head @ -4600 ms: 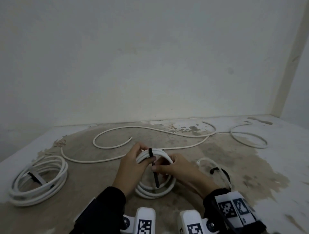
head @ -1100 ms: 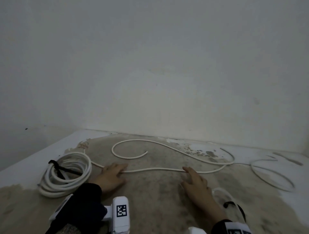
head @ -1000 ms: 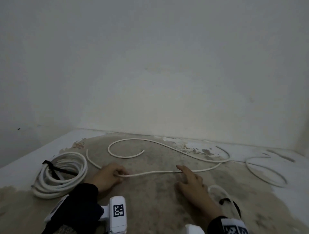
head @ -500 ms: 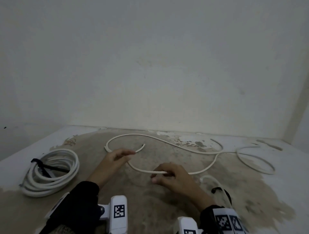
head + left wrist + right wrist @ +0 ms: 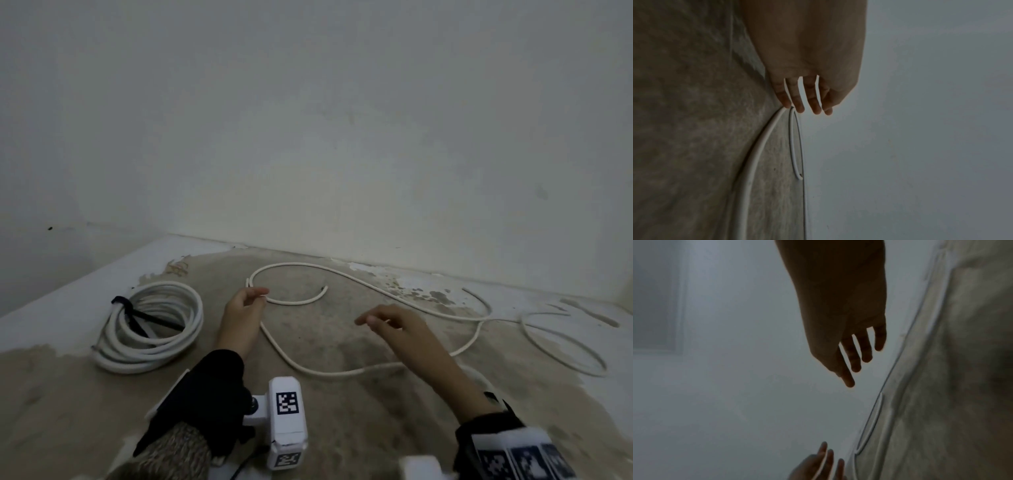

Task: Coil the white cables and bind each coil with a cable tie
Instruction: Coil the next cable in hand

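A loose white cable snakes over the stained floor, from a loop at the back to a bend near me. My left hand hovers at the left end of that loop. Its fingers are straight, just short of the cable, and hold nothing. My right hand floats above the floor in the middle, its fingers spread and empty. At the left lies a finished white coil bound with a black cable tie.
A small part of another tied coil shows behind my right forearm. More of the loose cable loops away at the right. A white wall closes the back, with corners at left and right.
The coil I held 4.6 s ago has left my hands. In the last half second my right hand let go of the loose cable and rose; my left hand reached toward the far loop.
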